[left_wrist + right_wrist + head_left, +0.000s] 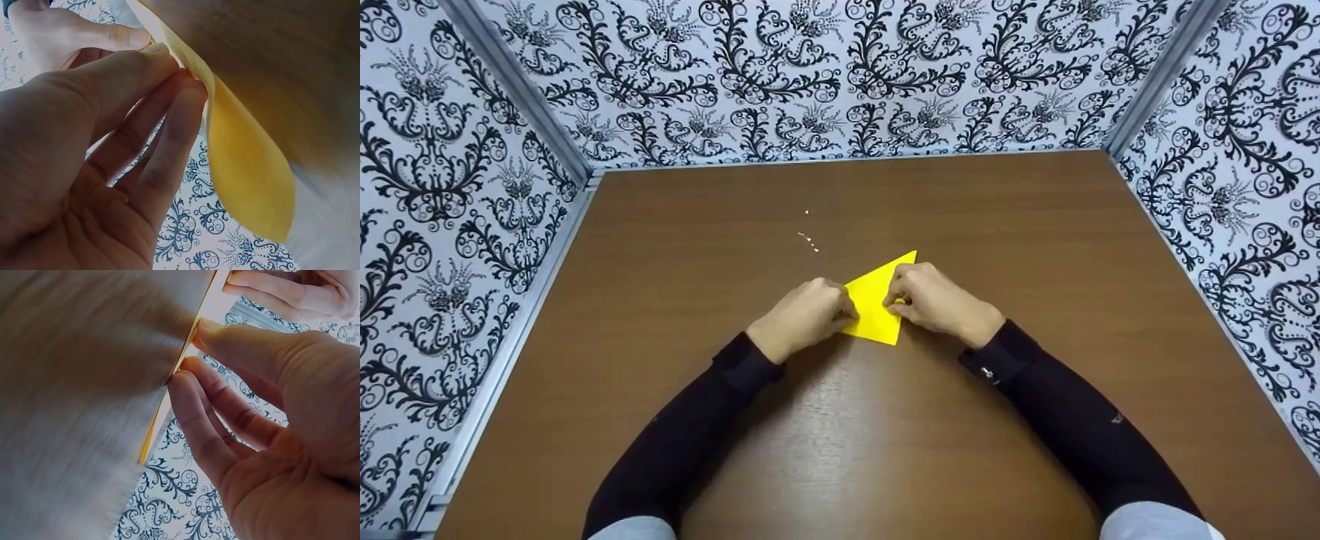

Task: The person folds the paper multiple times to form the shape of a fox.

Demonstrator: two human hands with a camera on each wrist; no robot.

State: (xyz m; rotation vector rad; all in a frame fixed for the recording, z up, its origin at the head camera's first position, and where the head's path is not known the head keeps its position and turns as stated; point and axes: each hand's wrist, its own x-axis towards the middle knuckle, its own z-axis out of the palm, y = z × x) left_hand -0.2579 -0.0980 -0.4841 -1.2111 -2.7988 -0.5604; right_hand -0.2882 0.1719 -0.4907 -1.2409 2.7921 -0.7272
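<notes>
A piece of yellow paper (876,294) with straight edges and pointed corners lies on the brown table between both hands. My left hand (808,315) pinches its left side with the thumb and fingertips; in the left wrist view a loose flap of the paper (253,174) bows outward past the fingers. On the right side, my right hand (939,298) pinches the paper between thumb and fingertips, below the upper right corner. From the right wrist the paper (147,443) shows nearly edge-on, low against the tabletop. The left corner is hidden behind the left hand.
A few tiny white specks (816,250) lie on the wooden table (697,225) beyond the paper. Panels with a black-and-white scroll pattern (780,82) stand behind the table and on both sides, framed by metal rails (521,90).
</notes>
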